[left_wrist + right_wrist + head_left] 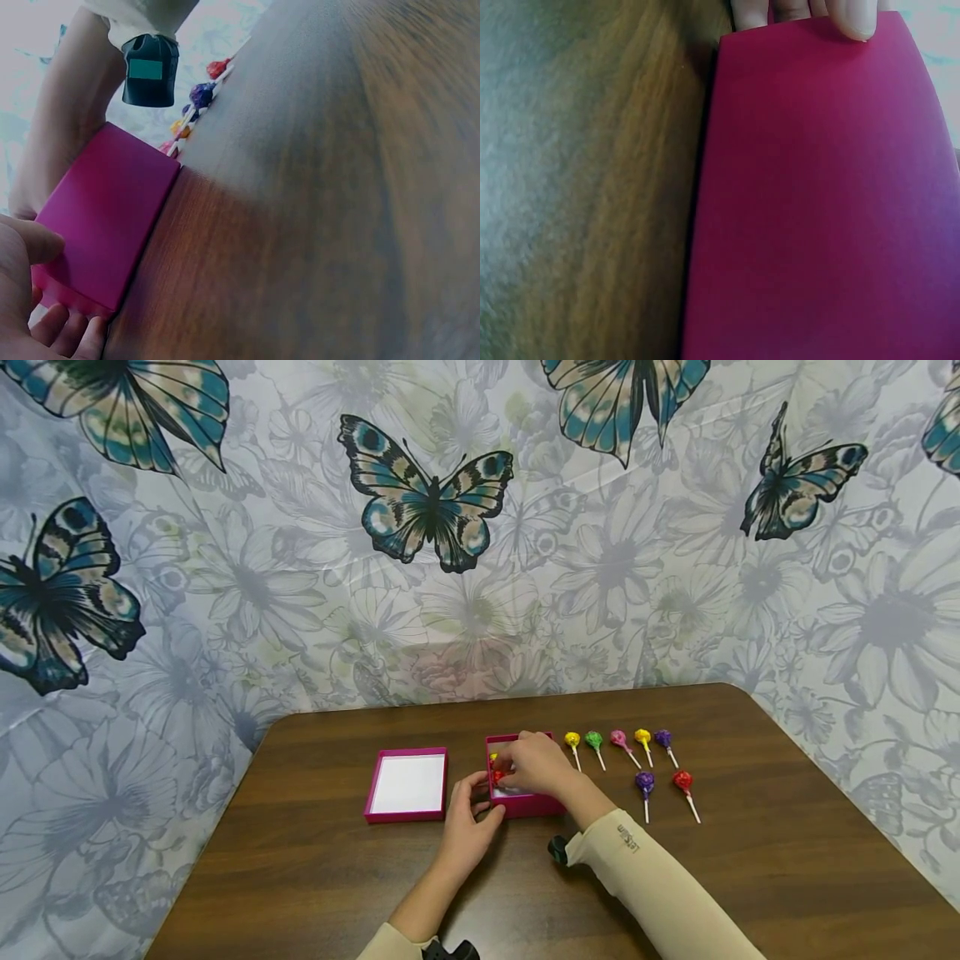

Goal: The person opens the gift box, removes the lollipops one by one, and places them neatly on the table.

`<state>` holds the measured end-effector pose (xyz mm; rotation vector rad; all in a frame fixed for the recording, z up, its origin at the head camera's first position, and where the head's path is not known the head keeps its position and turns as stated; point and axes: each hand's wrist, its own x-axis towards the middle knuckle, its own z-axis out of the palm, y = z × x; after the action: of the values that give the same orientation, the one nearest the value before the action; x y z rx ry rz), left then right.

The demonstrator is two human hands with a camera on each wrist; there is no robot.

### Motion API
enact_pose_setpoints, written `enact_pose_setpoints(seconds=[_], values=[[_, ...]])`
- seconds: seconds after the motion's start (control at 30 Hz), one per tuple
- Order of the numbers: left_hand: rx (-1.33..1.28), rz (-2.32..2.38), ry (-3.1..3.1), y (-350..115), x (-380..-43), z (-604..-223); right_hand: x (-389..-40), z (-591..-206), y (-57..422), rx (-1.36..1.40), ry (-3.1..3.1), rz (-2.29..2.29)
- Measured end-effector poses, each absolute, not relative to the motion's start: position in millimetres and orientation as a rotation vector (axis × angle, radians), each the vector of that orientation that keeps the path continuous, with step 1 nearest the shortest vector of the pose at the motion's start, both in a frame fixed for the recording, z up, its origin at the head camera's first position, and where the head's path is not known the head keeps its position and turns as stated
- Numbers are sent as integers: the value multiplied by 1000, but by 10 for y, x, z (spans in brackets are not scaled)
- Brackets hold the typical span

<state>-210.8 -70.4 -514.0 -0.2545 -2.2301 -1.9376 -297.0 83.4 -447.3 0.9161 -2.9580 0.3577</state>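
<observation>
A magenta box [525, 807] stands on the table and holds some lollipops, among them a red one [498, 775] and a bit of yellow. My left hand [469, 827] grips its front left corner; in the left wrist view the thumb presses the front wall and the other fingers lie along the left side. My right hand [536, 766] reaches into the box from above, with bent fingers at the red lollipop. Whether they pinch it is hidden by the hand. In the right wrist view the box's front wall [817, 187] fills much of the picture, with left fingertips at its top end.
Left of the box lies its magenta lid [407, 785], white inside up. To the right, lollipops lie in two rows: yellow, green, pink [618, 739], yellow and purple at the back, purple [645, 783] and red [683, 780] in front. Behind the wooden table [315, 877] hangs butterfly-patterned cloth.
</observation>
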Motion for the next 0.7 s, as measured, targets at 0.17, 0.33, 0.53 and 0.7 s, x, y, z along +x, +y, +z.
enact_pose_setpoints(seconds=[0.17, 0.33, 0.53, 0.7], values=[[-266, -1934, -2232, -705, -2097, -5125, -2963, -4451, 829, 901, -2960, 341], [-263, -1904, -2248, -705, -2100, -5133, -2955, -4438, 856, 883, -2946, 367], [-252, -1879, -2260, -700, -2098, -5134, -2927, -4398, 948, 821, -2908, 479], [-244, -1880, -2259, -705, -2099, -5137, -2893, -4380, 1037, 762, -2868, 580]])
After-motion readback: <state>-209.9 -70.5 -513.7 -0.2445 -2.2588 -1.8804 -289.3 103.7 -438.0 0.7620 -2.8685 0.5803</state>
